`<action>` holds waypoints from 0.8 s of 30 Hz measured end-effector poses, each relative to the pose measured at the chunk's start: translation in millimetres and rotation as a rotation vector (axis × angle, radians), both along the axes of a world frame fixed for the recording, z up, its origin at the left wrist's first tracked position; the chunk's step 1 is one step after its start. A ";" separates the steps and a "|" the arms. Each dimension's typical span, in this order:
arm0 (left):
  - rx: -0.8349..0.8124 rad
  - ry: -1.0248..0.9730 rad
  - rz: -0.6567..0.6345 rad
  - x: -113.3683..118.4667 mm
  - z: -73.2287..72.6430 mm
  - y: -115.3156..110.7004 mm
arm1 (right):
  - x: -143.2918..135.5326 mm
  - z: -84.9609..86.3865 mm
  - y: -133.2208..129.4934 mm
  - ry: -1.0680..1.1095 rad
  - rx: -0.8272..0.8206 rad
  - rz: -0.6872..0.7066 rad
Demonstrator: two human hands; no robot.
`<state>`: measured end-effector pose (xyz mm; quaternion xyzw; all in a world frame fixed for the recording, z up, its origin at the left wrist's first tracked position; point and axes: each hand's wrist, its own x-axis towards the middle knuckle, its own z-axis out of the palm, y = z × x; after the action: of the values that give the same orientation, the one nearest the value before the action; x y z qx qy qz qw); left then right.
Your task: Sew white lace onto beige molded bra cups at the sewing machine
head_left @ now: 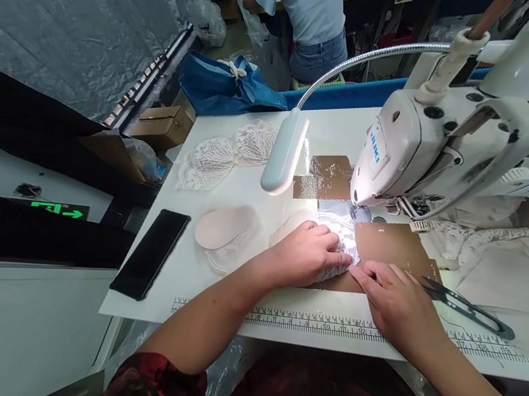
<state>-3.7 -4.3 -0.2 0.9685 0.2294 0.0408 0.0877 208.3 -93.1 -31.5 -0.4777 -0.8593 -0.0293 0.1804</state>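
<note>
A white lace piece lies under the needle area of a white sewing machine, lit brightly by the lamp. My left hand rests on this lace from the left, its fingers bent and closed on the fabric near the edge. From the right, my right hand pinches the lace's near corner between thumb and forefinger. A pale cup-shaped fabric piece lies left of my left hand. Black thread snips lie just right of my right hand. My fingers cover part of the lace.
A black phone lies at the table's left. White lace cups are spread behind it. More lace fabric is piled at the right. A lamp hangs over the table. A printed ruler runs along the front edge. Another person sits beyond.
</note>
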 end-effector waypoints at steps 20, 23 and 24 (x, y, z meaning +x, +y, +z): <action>0.085 -0.034 0.014 5.4 -12.3 -5.1 | 7.3 2.8 9.2 0.097 -0.052 -0.060; 0.080 -0.098 -0.008 5.1 -13.8 -4.1 | 7.4 2.9 13.7 -0.023 -0.067 -0.068; 0.071 -0.110 -0.020 4.9 -13.8 -3.6 | 7.6 3.0 14.7 -0.058 -0.063 -0.061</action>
<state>1.3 -7.9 -14.0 0.9695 0.2131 0.1012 0.0661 215.9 -78.5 -28.5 -0.5080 -0.8497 -0.0218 0.1393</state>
